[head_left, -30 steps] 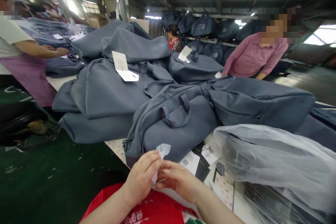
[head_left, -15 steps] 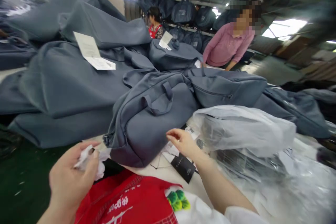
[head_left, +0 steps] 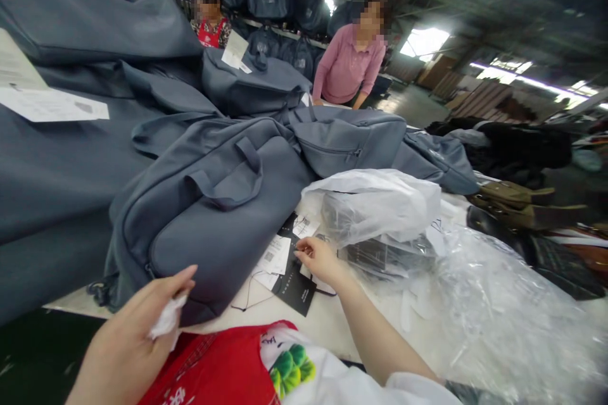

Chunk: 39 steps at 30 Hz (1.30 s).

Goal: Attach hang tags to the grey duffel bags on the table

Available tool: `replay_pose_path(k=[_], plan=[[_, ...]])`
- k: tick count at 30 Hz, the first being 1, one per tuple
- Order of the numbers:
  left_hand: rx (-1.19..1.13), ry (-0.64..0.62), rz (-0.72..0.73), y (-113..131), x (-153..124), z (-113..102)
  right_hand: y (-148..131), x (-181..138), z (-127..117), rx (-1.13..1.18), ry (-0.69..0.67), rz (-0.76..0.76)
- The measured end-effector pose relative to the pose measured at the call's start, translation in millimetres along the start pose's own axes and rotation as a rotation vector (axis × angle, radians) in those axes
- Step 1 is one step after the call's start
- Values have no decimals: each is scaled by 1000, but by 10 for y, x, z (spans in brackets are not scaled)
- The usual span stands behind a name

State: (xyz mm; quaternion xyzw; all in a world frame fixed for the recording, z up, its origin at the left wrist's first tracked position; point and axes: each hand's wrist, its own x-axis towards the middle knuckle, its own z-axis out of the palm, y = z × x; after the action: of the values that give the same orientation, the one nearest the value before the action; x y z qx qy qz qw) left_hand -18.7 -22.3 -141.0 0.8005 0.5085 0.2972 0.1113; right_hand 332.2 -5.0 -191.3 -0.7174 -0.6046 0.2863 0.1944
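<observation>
A blue-grey bag (head_left: pixel 228 221) with a short carrying handle lies tilted on the white table in front of me. Beside its lower left end, my left hand (head_left: pixel 142 329) is closed around a crumpled piece of white paper (head_left: pixel 170 316), its forefinger stretched out. My right hand (head_left: pixel 320 259) hovers at the tags to the right of the bag, fingers curled together; what sits in them, if anything, is hidden. Below and left of those fingers lie a black hang tag (head_left: pixel 299 294) with cord and white printed labels (head_left: pixel 276 254).
Clear plastic bags (head_left: pixel 389 202) and loose film (head_left: pixel 513 304) cover the table's right side. Large blue-grey bags (head_left: pixel 61 164) are piled at the left, more (head_left: pixel 351 139) behind. A person in pink (head_left: pixel 351 63) stands across the table, another person in a red apron (head_left: pixel 211 31) farther back.
My view has swung right, so the bags appear farther left. My left hand, with the crumpled paper, now overlaps the bag's lower edge. My right hand remains by the tags.
</observation>
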Motion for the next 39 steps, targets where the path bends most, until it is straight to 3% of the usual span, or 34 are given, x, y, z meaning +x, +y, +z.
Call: replay_pose_path(k=[5,8,10,13,18,22,29,35,39], plan=[[-46,-286,167,418,183,306,-193,192,240,-252,115,52],[-29,-381,145,433,327,489,-295,350,383,-397,99,103],[14,-356,93,291,414,617,-305,441,421,-409,45,134],[82,-284,6,-24,501,772,-238,528,382,-252,-38,169],[118,-183,-63,-384,572,861,-65,526,287,17,-106,181],[108,-180,-104,-425,610,846,97,447,216,190,-161,220],[92,-217,-99,-358,612,812,522,216,-191,436,-11,167],[56,-206,-83,-391,592,820,566,146,-186,328,-34,81],[5,-227,-85,-483,573,859,356,133,-52,85,61,164]])
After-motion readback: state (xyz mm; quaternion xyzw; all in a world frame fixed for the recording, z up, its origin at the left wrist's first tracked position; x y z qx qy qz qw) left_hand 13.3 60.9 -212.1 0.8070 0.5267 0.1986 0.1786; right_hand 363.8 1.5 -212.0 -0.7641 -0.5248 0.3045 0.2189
